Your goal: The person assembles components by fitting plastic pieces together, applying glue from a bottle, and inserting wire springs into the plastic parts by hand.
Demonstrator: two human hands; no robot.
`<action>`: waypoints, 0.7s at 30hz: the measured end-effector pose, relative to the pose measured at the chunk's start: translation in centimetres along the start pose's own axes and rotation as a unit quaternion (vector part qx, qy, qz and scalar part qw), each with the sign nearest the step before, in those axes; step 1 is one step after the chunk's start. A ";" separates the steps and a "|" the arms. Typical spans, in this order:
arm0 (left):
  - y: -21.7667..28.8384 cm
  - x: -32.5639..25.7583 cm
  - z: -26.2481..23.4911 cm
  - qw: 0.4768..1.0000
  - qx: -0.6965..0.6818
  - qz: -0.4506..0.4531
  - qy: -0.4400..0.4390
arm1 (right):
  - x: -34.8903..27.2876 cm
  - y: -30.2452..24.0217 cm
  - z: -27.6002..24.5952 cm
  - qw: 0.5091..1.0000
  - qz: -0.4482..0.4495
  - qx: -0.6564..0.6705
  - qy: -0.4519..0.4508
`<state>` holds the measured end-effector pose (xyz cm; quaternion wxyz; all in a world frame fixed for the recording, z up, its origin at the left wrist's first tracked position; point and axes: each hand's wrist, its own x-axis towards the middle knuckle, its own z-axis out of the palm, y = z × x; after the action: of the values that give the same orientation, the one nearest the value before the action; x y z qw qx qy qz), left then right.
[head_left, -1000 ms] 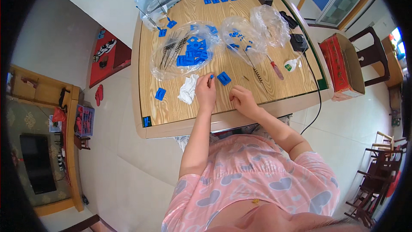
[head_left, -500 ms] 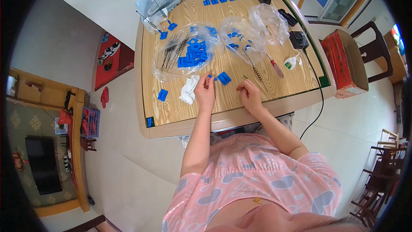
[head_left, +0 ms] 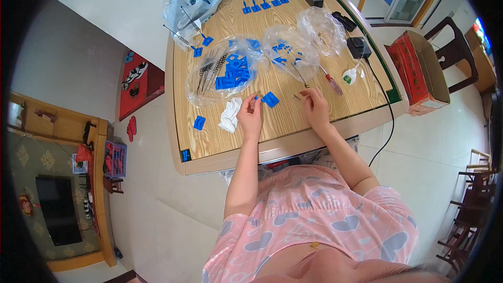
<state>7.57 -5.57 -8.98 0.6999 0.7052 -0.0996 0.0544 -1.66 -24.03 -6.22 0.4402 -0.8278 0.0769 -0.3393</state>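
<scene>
My left hand (head_left: 250,116) is closed in a pinch on a small blue piece (head_left: 257,98). Just right of its fingertips lies a flat blue plastic block (head_left: 270,99). My right hand (head_left: 316,109) has its fingers closed around the near part of a thin wire rod with a coil spring (head_left: 302,78); the hand hides the rest of it. A short dark pin (head_left: 297,97) lies by those fingers. Left of my left hand are a crumpled white cloth or tissue (head_left: 229,115) and another blue block (head_left: 199,122).
Beyond my hands lie clear bags of blue blocks (head_left: 233,71), small blue parts (head_left: 283,47) and other small pieces (head_left: 322,31). To the right are a screwdriver (head_left: 334,85), a white bottle (head_left: 350,76) and a black adapter (head_left: 359,47) with its cable. Several spring rods on blue bases (head_left: 264,6) stand at the back.
My right hand has moved right and away from me, onto the spring rod. My left hand keeps its pinch in nearly the same place. The whole view has shifted slightly.
</scene>
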 end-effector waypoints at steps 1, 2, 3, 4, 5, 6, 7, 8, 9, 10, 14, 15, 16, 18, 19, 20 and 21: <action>0.2 -0.1 0.3 1.000 0.009 0.001 0.004 | 0.5 -0.1 -0.2 1.000 0.001 -0.001 0.003; 0.5 -0.2 0.7 1.000 0.017 0.003 0.008 | 1.2 -0.2 -0.2 0.997 0.020 -0.051 -0.047; 0.7 -0.2 1.0 1.000 0.018 0.003 0.005 | 1.6 -0.2 -0.2 0.989 0.039 -0.101 -0.097; 0.8 -0.2 1.3 0.999 0.036 0.010 0.016 | 1.9 -0.2 -0.2 0.990 0.040 -0.101 -0.095; 1.0 -0.2 1.5 0.998 0.055 0.018 0.028 | 2.1 -0.2 -0.1 0.979 0.051 -0.137 -0.141; 1.1 -0.2 1.6 0.998 0.055 0.019 0.026 | 2.2 -0.2 -0.1 0.965 0.062 -0.173 -0.186; 1.3 -0.3 1.8 0.997 0.065 0.021 0.021 | 2.2 -0.1 0.0 0.966 0.062 -0.172 -0.185; 1.4 -0.3 1.9 0.997 0.074 0.022 0.016 | 2.0 0.1 0.2 0.964 0.069 -0.174 -0.189; 1.5 -0.2 2.0 0.997 0.074 0.024 0.014 | 2.0 0.3 0.3 0.962 0.076 -0.175 -0.194; 1.7 -0.3 2.0 0.995 0.093 0.024 0.016 | 2.0 0.3 0.4 0.962 0.077 -0.174 -0.193; 1.9 -0.5 2.1 0.993 0.118 0.027 0.017 | 2.0 -0.2 0.9 0.986 0.065 -0.061 -0.140; 1.9 -0.5 2.1 0.992 0.119 0.028 0.016 | 1.9 -0.6 1.3 0.989 0.061 -0.004 -0.133; 1.9 -0.5 2.2 0.993 0.112 0.030 0.016 | 1.8 -0.8 1.8 0.990 0.063 -0.003 -0.129; 1.9 -0.5 2.3 0.994 0.106 0.034 0.014 | 1.3 -1.1 3.5 0.990 0.050 0.017 -0.132; 1.9 -0.5 2.3 0.992 0.119 0.031 0.016 | 1.3 -1.1 4.1 0.990 0.051 0.018 -0.130; 1.9 -0.5 2.3 0.991 0.131 0.029 0.017 | 1.2 -1.2 4.7 0.990 0.056 0.002 -0.128; 1.8 -0.5 2.4 0.991 0.132 0.030 0.016 | 1.0 -1.2 5.1 0.990 0.062 -0.013 -0.127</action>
<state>6.54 -7.89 -7.35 0.6002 0.7872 -0.1014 0.0991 2.14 -20.25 -6.72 0.4556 -0.8636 0.0759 -0.2022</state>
